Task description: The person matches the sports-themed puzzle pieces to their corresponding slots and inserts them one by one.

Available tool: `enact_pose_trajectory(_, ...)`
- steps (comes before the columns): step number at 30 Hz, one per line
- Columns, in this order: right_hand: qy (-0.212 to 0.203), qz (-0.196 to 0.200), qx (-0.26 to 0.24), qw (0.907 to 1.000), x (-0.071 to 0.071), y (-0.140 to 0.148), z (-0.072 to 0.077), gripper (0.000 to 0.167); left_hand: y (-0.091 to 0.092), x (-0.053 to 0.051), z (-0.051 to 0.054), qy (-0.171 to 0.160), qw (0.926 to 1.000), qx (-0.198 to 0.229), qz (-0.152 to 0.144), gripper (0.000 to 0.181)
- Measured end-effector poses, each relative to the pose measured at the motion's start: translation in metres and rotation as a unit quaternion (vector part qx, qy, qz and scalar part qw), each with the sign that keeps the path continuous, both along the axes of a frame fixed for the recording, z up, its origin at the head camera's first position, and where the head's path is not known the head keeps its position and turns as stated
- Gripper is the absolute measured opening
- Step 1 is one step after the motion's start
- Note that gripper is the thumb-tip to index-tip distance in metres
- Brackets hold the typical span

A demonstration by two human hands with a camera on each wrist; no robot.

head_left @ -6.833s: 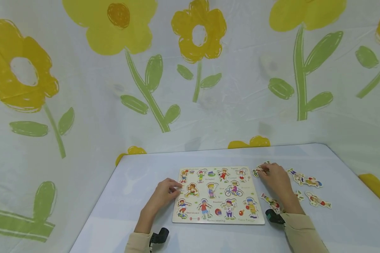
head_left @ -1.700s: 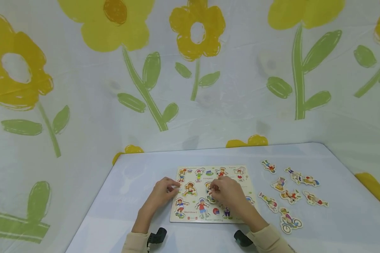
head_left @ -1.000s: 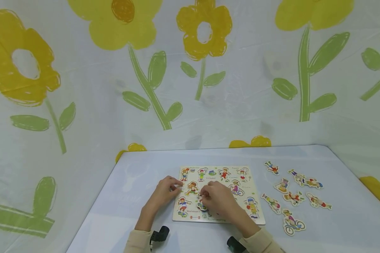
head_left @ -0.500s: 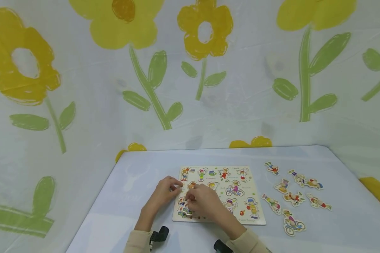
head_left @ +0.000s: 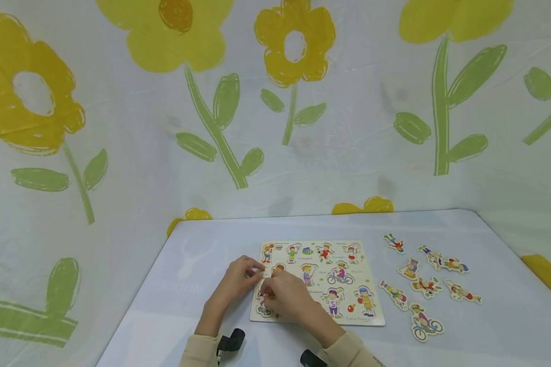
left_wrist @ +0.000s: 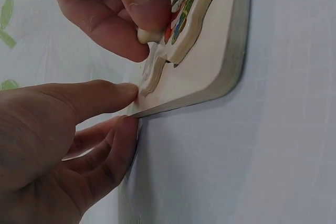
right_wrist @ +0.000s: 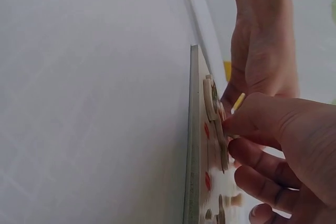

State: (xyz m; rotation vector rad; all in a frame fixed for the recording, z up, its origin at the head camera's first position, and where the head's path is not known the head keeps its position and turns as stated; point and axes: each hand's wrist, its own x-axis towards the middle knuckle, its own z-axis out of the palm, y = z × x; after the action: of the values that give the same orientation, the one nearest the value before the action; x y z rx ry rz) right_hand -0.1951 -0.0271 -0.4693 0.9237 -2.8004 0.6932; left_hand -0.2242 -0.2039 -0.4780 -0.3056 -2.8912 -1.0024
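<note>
A wooden puzzle board [head_left: 377, 295] printed with sporting children lies on the table. My left hand [head_left: 239, 278] pinches its left edge; in the left wrist view the thumb [left_wrist: 105, 98] rests on top and the fingers lie at the side. Above the board's lower left corner, my right hand [head_left: 289, 295] holds a child-shaped puzzle piece [left_wrist: 191, 22] by a small cream knob [left_wrist: 149, 36]. The piece is at the skateboard picture, mostly covered by the hand in the head view. Whether it sits fully down in a recess, I cannot tell.
Several loose figure pieces lie right of the board, among them a cyclist piece [head_left: 424, 323], a tennis piece [head_left: 461, 292] and a small piece [head_left: 394, 243] farther back. A flower-printed curtain [head_left: 340, 168] hangs behind the white table [head_left: 202, 242].
My right hand has come from the loose pieces at the right, carrying a puzzle piece, and moved left across the board to its lower left corner. My left hand has stayed at the edge.
</note>
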Motion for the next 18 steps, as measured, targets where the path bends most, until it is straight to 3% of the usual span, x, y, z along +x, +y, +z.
enact_pose_trajectory(18,-0.016,-0.010,0.001,0.9998,-0.0026,-0.0001,-0.0048,0.008,0.0002,0.0001,-0.0009,0.006,0.9999,0.008,-0.004,0.014)
